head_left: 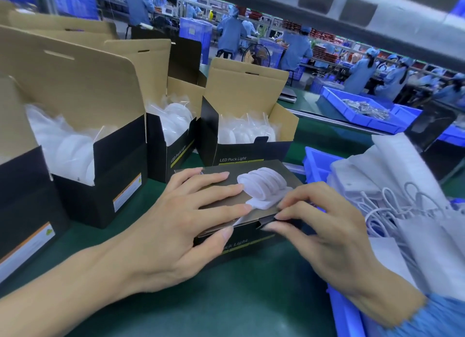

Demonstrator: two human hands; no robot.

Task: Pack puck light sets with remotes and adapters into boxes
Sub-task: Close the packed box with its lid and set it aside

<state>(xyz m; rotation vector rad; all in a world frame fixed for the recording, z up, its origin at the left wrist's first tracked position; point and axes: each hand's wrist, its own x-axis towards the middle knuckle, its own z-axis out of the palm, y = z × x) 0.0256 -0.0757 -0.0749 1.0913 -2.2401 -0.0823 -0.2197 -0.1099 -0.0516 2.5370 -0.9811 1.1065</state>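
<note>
At frame centre, the left hand (191,210) presses flat on the box (241,210) lid; the right hand (319,218) pinches its tuck tab (268,221). Closing is underway; next, likely seating the tab.

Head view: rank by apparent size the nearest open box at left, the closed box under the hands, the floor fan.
1. Open box at left, inflated by nearness
2. Closed box, partly hidden by the hands
3. Floor fan, small because far away
</note>
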